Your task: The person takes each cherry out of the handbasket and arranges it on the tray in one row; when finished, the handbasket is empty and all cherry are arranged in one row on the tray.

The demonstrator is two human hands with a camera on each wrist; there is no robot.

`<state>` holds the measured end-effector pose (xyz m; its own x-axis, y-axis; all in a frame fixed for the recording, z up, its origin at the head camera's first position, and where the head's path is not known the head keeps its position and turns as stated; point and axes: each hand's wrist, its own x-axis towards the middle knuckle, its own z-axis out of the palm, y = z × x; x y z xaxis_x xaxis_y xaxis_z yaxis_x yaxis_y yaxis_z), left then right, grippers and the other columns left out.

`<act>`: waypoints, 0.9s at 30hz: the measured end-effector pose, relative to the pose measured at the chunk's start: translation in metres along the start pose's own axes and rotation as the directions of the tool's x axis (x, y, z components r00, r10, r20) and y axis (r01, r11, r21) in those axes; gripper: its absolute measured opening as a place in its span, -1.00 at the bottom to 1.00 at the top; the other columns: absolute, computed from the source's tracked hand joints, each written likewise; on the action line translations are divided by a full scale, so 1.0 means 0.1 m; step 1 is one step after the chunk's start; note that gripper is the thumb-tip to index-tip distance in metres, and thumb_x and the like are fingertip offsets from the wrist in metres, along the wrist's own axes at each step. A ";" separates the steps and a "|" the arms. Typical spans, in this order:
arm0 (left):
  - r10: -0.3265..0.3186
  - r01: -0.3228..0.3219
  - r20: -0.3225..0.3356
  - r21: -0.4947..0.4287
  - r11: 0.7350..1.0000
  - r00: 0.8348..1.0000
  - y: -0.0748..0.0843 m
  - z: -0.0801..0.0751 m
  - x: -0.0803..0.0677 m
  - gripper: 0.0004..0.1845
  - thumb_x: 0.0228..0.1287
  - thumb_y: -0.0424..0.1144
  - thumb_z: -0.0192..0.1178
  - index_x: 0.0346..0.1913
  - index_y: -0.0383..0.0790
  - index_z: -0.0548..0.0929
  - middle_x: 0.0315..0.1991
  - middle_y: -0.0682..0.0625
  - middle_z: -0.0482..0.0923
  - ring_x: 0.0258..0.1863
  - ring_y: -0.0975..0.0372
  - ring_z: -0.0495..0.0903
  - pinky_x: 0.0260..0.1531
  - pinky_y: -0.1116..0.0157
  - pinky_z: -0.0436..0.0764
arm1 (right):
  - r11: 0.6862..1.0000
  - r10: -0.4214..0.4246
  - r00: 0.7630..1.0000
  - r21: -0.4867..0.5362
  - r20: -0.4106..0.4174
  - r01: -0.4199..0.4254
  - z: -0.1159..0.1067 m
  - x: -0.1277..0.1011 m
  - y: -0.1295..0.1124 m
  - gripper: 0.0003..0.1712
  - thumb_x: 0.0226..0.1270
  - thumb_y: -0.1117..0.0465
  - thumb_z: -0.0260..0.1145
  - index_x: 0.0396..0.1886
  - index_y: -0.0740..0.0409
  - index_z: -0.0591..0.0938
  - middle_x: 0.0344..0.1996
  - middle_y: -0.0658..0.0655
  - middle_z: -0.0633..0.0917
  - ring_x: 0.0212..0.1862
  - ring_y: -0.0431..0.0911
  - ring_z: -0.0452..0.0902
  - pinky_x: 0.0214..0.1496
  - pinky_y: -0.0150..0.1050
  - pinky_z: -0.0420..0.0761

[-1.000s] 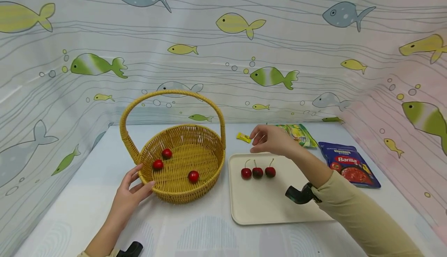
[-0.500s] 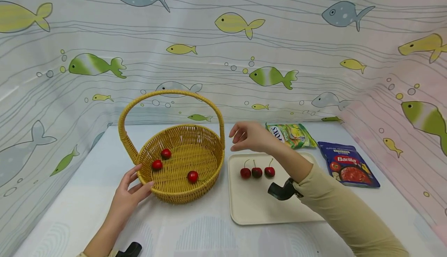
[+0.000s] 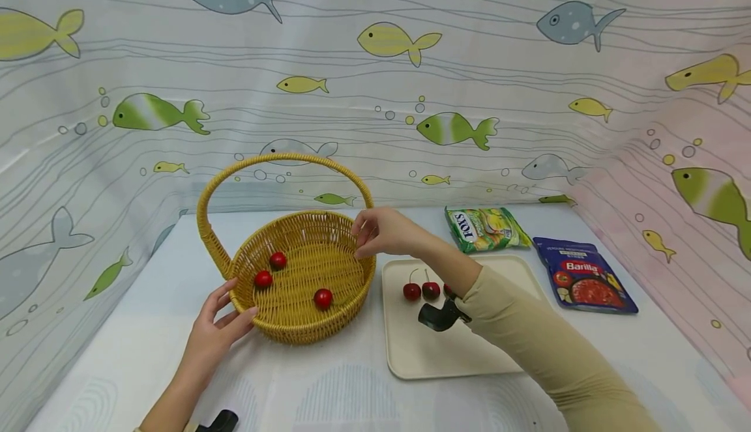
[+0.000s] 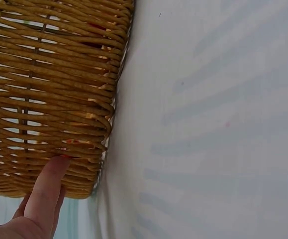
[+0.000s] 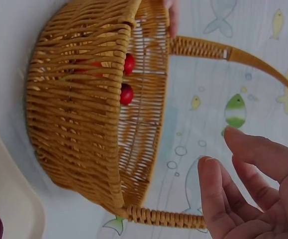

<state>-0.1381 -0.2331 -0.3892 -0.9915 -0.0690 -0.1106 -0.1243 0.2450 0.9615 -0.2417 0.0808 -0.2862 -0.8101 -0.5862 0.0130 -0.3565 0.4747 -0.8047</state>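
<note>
Wicker, golden yellow, makes up the round basket (image 3: 305, 275) that both hands meet. The left hand (image 3: 214, 334) rests against the basket's near left wall, fingers straight and spread, thumb touching the weave; the left wrist view shows a fingertip (image 4: 51, 174) pressed on the woven side. The right hand (image 3: 381, 231) hovers at the basket's far right rim, just beside where the arched handle (image 3: 281, 158) joins it. Its fingers are loosely bent and part-way apart, and the right wrist view shows them holding nothing.

Three red cherries (image 3: 323, 298) lie inside the basket, two towards its left side and one nearer the front. Just right of the basket sits a cream tray (image 3: 422, 354) carrying more cherries with stems (image 3: 412, 291), partly hidden by the right forearm in its beige sleeve (image 3: 545, 354).

Towards the far right corner of the pale surface (image 3: 328, 399) lie a green snack packet (image 3: 484, 229) and a dark blue pouch (image 3: 583, 283). A curtain printed with fish (image 3: 452, 129) stands behind the far edge and along both sides.
</note>
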 end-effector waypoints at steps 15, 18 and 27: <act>0.006 -0.006 0.002 -0.007 1.000 1.000 -0.01 -0.02 0.01 -0.16 0.29 -0.14 0.19 0.47 -0.07 -0.09 0.39 -0.34 -0.17 0.25 -0.16 0.19 -0.16 0.35 0.59 | 0.998 -0.051 0.991 -0.040 0.122 0.056 0.32 0.47 -0.14 -0.69 0.05 0.33 0.44 -0.20 0.17 0.56 -0.44 0.05 0.60 -0.35 -0.14 0.53 -0.33 -0.38 0.53; 0.004 -0.004 0.002 -0.007 1.000 1.000 -0.02 -0.02 0.01 -0.16 0.28 -0.14 0.19 0.47 -0.07 -0.09 0.39 -0.34 -0.17 0.25 -0.16 0.19 -0.16 0.35 0.59 | 0.998 -0.057 0.988 -0.001 0.146 0.058 0.40 0.55 -0.14 -0.69 0.07 0.33 0.43 -0.18 0.18 0.56 -0.43 0.06 0.61 -0.34 -0.13 0.54 -0.28 -0.33 0.55; 0.005 -0.005 0.007 -0.006 1.000 1.000 -0.02 -0.01 0.01 -0.17 0.29 -0.14 0.18 0.46 -0.07 -0.08 0.38 -0.33 -0.15 0.25 -0.15 0.20 -0.16 0.37 0.59 | 0.996 -0.003 0.985 0.092 0.174 -0.013 0.53 0.79 -0.15 -0.70 0.13 0.33 0.38 -0.13 0.16 0.55 -0.39 0.07 0.64 -0.29 -0.12 0.57 -0.22 -0.36 0.56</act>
<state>-0.1385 -0.2348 -0.3906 -0.9923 -0.0611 -0.1076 -0.1192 0.2390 0.9637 -0.2754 -0.0077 -0.3048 -0.7157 -0.6928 -0.0880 -0.3012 0.4199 -0.8561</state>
